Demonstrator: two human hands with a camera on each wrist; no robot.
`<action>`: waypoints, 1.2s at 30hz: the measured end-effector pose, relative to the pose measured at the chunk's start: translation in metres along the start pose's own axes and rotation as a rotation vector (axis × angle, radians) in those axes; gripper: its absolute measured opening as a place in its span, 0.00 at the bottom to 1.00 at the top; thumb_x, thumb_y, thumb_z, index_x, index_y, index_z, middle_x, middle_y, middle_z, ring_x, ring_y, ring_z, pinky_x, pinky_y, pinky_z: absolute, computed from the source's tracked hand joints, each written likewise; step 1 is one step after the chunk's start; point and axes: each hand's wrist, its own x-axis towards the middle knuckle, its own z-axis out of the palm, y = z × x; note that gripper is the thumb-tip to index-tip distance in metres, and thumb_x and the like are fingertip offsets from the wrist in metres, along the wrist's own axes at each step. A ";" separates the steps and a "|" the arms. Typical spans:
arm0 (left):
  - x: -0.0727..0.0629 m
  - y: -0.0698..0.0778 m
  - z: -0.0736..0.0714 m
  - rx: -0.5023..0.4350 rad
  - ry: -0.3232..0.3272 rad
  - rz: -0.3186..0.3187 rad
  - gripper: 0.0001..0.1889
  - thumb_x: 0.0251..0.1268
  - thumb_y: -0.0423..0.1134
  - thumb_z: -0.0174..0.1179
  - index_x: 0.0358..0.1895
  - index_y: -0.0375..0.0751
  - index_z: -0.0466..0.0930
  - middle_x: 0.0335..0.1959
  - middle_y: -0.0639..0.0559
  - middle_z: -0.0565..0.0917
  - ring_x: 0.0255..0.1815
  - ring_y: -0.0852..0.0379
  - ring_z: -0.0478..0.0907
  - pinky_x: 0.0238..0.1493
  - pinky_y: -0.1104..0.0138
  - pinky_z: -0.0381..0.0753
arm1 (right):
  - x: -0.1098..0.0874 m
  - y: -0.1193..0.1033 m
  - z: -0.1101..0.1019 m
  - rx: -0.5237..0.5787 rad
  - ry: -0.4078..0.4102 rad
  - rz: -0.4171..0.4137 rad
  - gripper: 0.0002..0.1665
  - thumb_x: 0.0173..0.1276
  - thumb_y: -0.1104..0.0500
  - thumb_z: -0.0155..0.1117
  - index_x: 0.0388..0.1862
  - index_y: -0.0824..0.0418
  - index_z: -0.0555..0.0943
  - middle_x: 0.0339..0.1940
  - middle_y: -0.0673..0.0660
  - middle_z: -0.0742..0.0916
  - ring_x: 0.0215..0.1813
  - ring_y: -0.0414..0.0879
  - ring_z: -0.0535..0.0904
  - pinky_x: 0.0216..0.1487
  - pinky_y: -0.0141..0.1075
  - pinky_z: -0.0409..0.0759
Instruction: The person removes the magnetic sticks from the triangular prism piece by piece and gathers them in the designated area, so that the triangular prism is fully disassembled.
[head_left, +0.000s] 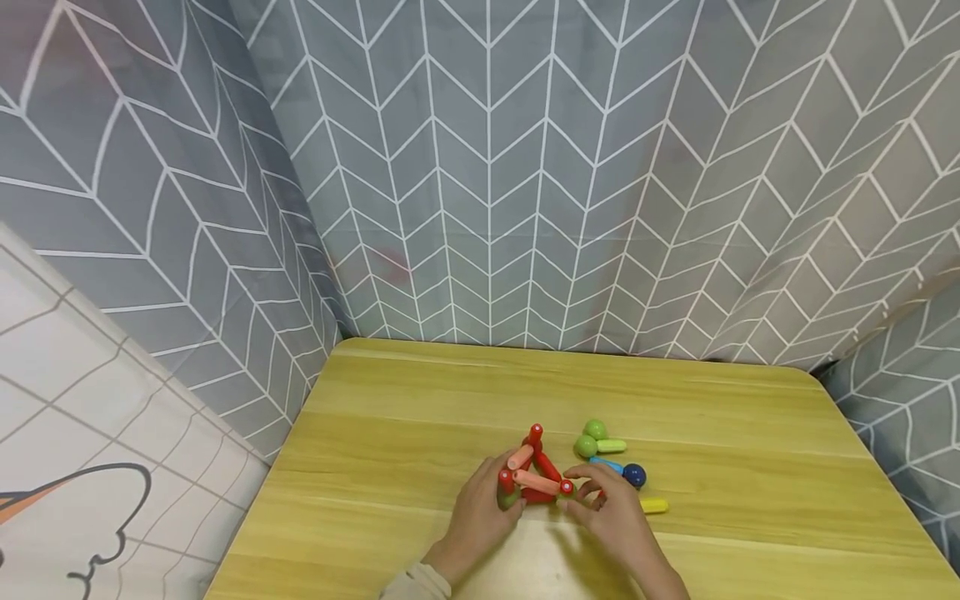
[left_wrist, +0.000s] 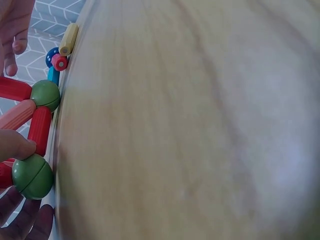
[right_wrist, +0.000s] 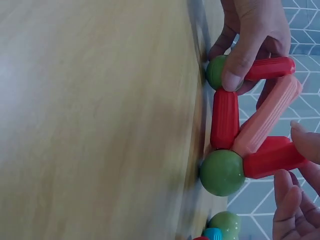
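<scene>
A frame of red rods and pink rods stands on the table, with green balls at its near corners. Short red rods rise from its corners, and the pink ones slant between them. My left hand grips the left corner, thumb and fingers round a green ball. At the right corner, my right hand pinches a raised red rod near its free end, thumb on one side and a finger on the other.
Right of the frame lie two light green balls, a light green rod, a blue rod, a dark blue ball and a yellow rod. Patterned curtains hang behind the wooden table.
</scene>
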 end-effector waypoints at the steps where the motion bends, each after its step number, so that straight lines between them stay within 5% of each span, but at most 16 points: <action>1: 0.000 0.000 0.000 -0.002 -0.001 -0.001 0.38 0.53 0.37 0.74 0.70 0.49 0.71 0.49 0.56 0.83 0.46 0.60 0.80 0.49 0.62 0.82 | 0.001 0.000 0.001 0.002 -0.002 0.005 0.21 0.48 0.68 0.81 0.42 0.55 0.87 0.41 0.51 0.86 0.34 0.31 0.78 0.31 0.27 0.78; 7: -0.001 -0.001 0.001 -0.005 0.000 0.000 0.38 0.53 0.37 0.74 0.70 0.48 0.71 0.50 0.56 0.83 0.47 0.60 0.80 0.49 0.62 0.82 | 0.001 0.004 0.007 0.036 -0.043 0.021 0.21 0.49 0.63 0.82 0.44 0.57 0.87 0.42 0.51 0.85 0.34 0.32 0.78 0.33 0.26 0.80; 17: -0.002 -0.001 0.002 -0.008 -0.014 -0.012 0.37 0.54 0.38 0.74 0.70 0.48 0.71 0.47 0.57 0.82 0.42 0.65 0.76 0.45 0.68 0.79 | 0.002 0.015 0.012 0.044 0.010 -0.090 0.16 0.51 0.68 0.79 0.39 0.58 0.88 0.38 0.47 0.86 0.32 0.30 0.77 0.31 0.27 0.81; 36: 0.002 0.001 0.003 -0.018 -0.005 -0.045 0.37 0.53 0.37 0.74 0.70 0.49 0.72 0.50 0.57 0.82 0.44 0.64 0.75 0.46 0.67 0.79 | 0.004 0.020 0.007 0.074 0.046 0.034 0.14 0.54 0.66 0.79 0.39 0.59 0.86 0.33 0.51 0.87 0.32 0.31 0.80 0.34 0.28 0.83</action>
